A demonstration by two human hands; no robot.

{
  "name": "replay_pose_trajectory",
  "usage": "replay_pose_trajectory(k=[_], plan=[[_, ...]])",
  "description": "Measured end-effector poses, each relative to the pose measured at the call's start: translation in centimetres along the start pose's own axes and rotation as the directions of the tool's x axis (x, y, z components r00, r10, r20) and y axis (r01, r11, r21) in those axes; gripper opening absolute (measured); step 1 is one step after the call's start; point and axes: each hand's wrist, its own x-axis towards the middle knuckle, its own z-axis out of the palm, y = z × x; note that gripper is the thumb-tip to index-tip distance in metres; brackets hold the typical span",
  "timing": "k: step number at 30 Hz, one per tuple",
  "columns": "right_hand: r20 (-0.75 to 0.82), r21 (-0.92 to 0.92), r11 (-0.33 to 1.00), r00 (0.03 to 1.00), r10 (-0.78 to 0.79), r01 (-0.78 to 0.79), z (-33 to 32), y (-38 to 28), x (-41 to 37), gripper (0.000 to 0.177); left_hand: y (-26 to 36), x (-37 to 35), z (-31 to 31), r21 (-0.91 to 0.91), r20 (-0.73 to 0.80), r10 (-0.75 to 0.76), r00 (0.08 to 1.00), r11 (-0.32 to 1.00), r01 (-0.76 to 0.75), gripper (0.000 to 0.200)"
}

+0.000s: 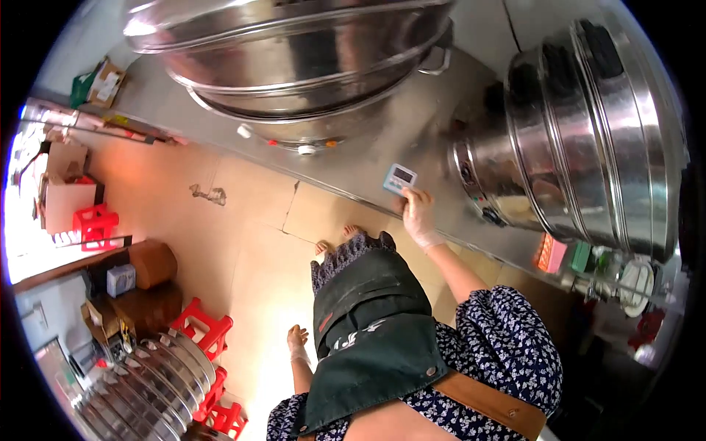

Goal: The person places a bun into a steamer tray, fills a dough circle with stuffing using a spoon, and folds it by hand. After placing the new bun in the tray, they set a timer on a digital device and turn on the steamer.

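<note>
My right hand [419, 216], which seems to wear a thin clear glove, pinches the lower corner of a small digital timer [401, 178] with a light casing and a dark display. The timer overlaps the edge of the steel counter [375, 151] in this view. Beyond it stands a large steel steamer [301, 62], with a knob [307, 150] low on its front. To the right of the timer is a second tiered steamer [573, 140]. My left hand [297, 339] hangs beside my dark apron [375, 294], fingers loosely apart, holding nothing.
A tall stack of steel steamer trays [158, 382] stands at the lower left beside red stools [202, 327]. Boxes [110, 320] are piled near the left wall. Sponges [551, 253] and dishes [636, 287] sit at the far right. Tiled floor [250, 213] lies before the counter.
</note>
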Motion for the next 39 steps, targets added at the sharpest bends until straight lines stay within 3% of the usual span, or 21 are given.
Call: replay_pose_trajectory(k=[4, 7, 8, 9, 10, 14, 16, 17, 18, 19, 20, 21, 22, 24, 27, 31, 32, 33, 36, 39], plan=[[0.1, -0.063, 0.997, 0.994, -0.042, 0.048, -1.8, -0.5, 1.4, 0.04, -5.1, -1.7, -0.1, -0.176, -0.038, -0.028, 0.999, 0.984, 0.021, 0.045], [0.185, -0.091, 0.979, 0.969, -0.162, 0.181, -1.1, -3.9, 0.5, 0.053, -10.1, -3.9, -0.7, -0.338, -0.106, -0.129, 0.986, 0.937, 0.086, 0.04], [0.212, -0.003, 0.982, 0.96, -0.185, 0.19, -0.6, -5.7, -0.2, 0.056, -12.0, -4.6, -0.8, -0.398, -0.127, -0.185, 0.975, 0.909, 0.121, 0.039], [0.276, 0.025, 0.977, 0.938, -0.208, 0.21, 0.1, -7.7, -1.0, 0.056, -14.7, -4.9, -1.1, -0.289, -0.121, -0.076, 0.99, 0.957, 0.038, 0.037], [0.294, 0.095, 0.967, 0.921, -0.255, 0.237, 1.0, -10.0, -1.7, 0.056, -17.0, -5.4, -1.3, -0.296, -0.12, -0.063, 0.991, 0.955, 0.025, 0.037], [0.436, 0.226, 0.917, 0.808, -0.396, 0.328, 7.3, -16.7, -7.2, 0.048, -27.1, -6.5, -1.7, -0.534, -0.098, -0.191, 0.977, 0.838, 0.11, 0.037], [0.612, 0.19, 0.971, 0.756, -0.231, 0.143, 10.5, -19.1, -10.8, 0.042, -31.6, -7.0, -2.1, -0.641, -0.088, -0.246, 0.965, 0.755, 0.135, 0.037], [0.817, 0.013, 1.0, 0.576, -0.019, 0.015, 9.4, -22.3, -11.4, 0.041, -33.6, -7.3, -2.6, -0.678, -0.084, -0.252, 0.964, 0.724, 0.13, 0.038], [0.838, 0.033, 0.993, 0.545, 0.036, -0.116, 8.8, -24.1, -13.5, 0.039, -35.8, -7.7, -2.8, -0.712, -0.089, -0.254, 0.963, 0.692, 0.117, 0.038], [0.918, 0.031, 0.998, 0.395, -0.047, 0.045, 11.1, -22.7, -15.2, 0.036, -38.3, -8.6, -3.4, -0.728, -0.099, -0.23, 0.968, 0.68, 0.087, 0.038], [0.978, -0.062, 0.99, 0.205, 0.034, 0.13, 16.0, -19.7, -17.7, 0.033, -41.1, -9.3, -4.0, -0.671, -0.157, -0.167, 0.973, 0.741, 0.019, 0.038], [0.993, -0.113, 0.962, -0.003, 0.118, 0.25, 20.7, -16.8, -20.4, 0.03, -42.7, -9.7, -4.5, -0.938, 0.029, -0.378, 0.925, 0.309, 0.155, 0.045], [0.961, -0.106, 0.923, -0.202, 0.192, 0.37, 24.7, -14.5, -23.0, 0.028, -44.5, -10.4, -6.0, -0.957, 0.049, -0.421, 0.906, 0.24, 0.163, 0.045], [0.944, 0.191, 0.72, -0.327, 0.052, 0.668, 26.0, -15.5, -25.0, 0.037, -48.5, -11.0, -7.8, -0.982, 0.09, -0.503, 0.86, 0.098, 0.16, 0.044], [0.976, 0.094, 0.605, -0.193, 0.101, 0.791, 21.5, -30.3, -25.4, 0.035, -51.3, -10.7, -10.5, -0.993, -0.023, -0.557, 0.83, 0.112, 0.047, 0.036], [0.989, 0.099, 0.422, -0.135, 0.057, 0.901, 23.6, -45.7, -28.4, 0.033, -53.7, -9.1, -15.0, -0.991, 0.05, -0.54, 0.84, -0.134, -0.027, 0.037], [0.991, 0.103, 0.364, -0.127, 0.043, 0.926, 24.8, -49.2, -29.5, 0.033, -54.6, -8.4, -15.7, -0.996, 0.03, -0.546, 0.837, -0.09, -0.023, 0.036], [0.992, 0.106, 0.303, -0.12, 0.026, 0.947, 26.3, -52.6, -31.1, 0.032, -55.7, -8.1, -17.0, -0.983, 0.037, -0.54, 0.841, -0.171, -0.067, 0.036], [0.991, 0.131, 0.056, -0.13, -0.015, 0.99, 31.9, -64.4, -35.7, 0.031, -57.7, -8.9, -18.9, -0.909, 0.1, -0.512, 0.853, -0.395, -0.131, 0.036], [0.966, 0.216, -0.293, -0.247, -0.075, 0.931, 38.8, -78.9, -44.8, 0.03, -60.4, -10.1, -25.4, -0.846, 0.148, -0.546, 0.825, -0.502, -0.181, 0.032]])
